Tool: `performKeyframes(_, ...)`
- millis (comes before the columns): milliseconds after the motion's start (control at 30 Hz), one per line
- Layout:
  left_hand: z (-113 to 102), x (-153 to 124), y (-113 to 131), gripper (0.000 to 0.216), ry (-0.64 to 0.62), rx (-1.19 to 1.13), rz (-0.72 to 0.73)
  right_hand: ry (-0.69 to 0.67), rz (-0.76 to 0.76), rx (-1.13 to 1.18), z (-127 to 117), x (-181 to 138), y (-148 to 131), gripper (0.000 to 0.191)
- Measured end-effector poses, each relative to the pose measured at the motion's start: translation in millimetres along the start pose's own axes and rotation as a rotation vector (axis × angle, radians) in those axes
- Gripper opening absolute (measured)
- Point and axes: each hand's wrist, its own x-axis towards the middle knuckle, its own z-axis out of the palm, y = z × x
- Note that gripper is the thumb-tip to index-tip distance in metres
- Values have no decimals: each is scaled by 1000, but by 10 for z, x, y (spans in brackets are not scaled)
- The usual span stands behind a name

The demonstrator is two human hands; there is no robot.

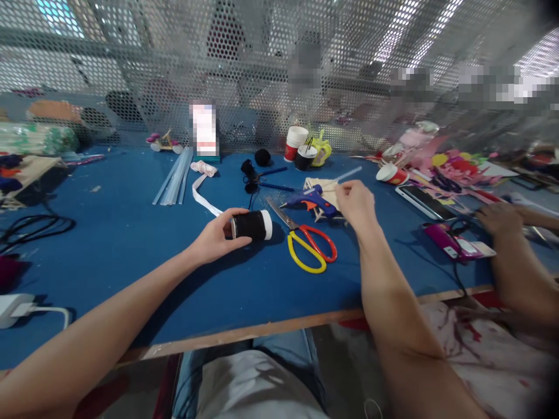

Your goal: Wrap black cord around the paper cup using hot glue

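Note:
My left hand [218, 235] is wrapped round a spool of black thread [251, 226] with a white end, lying on its side just above the table. A black strand runs from near it up to a black yarn bundle [250, 174]. Farther right, my right hand [356, 201] has its fingers pinched together at a pale wooden-stick piece [332, 196]; what they grip is hidden. A blue glue gun [317, 201] rests against that piece, and a translucent glue stick [349, 174] shows behind the fingers. Between my hands lie scissors [301, 235] with one yellow and one red handle.
Glue sticks [173, 180], a white ribbon [203, 201] and a phone stand [205, 134] are at back left. Paper cups [297, 139] stand at the back. Rightward are a phone [425, 202], a purple device [454, 241] and another person's hand [500, 220]. A metal mesh [174, 70] rises behind.

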Motion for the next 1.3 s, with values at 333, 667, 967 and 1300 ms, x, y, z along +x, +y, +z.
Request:
performKeyframes(333,-43,14,-13,59,71,59,-20,-324,-247,-133,117,-32,-133,26)
performKeyframes(667,-39,13,-38,60,31,52,-20,-199,57,422,-66,-111,-169,22)
performKeyframes(967,-68,13,-3,59,-16,-82,39,-511,158,1145,-250,-241,-279,19)
performKeyframes(1300,-82,29,16,52,-56,-157,-28,-676,-239,751,-322,-498,-532,24)
